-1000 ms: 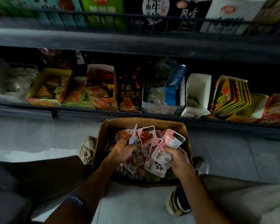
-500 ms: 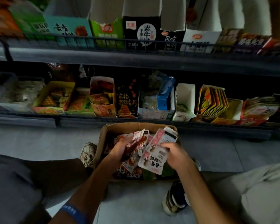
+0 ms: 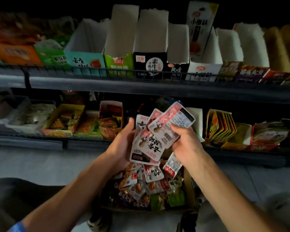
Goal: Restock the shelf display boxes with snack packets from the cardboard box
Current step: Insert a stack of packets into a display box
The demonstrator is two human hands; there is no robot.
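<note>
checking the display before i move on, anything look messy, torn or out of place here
Yes. On the upper shelf, one tall white carton leans to the right instead of standing square, and the display boxes beside it have ragged, torn top edges. The pink snack packets held in both hands are fanned unevenly, not stacked.

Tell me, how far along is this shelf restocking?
Early, it seems. Nothing visibly placed: several upper-shelf display boxes show bare white insides. In hand: both the left hand and right hand hold a fan of pink-and-white snack packets above the cardboard box. Left: that box is full of mixed packets, so plenty remains.
</note>
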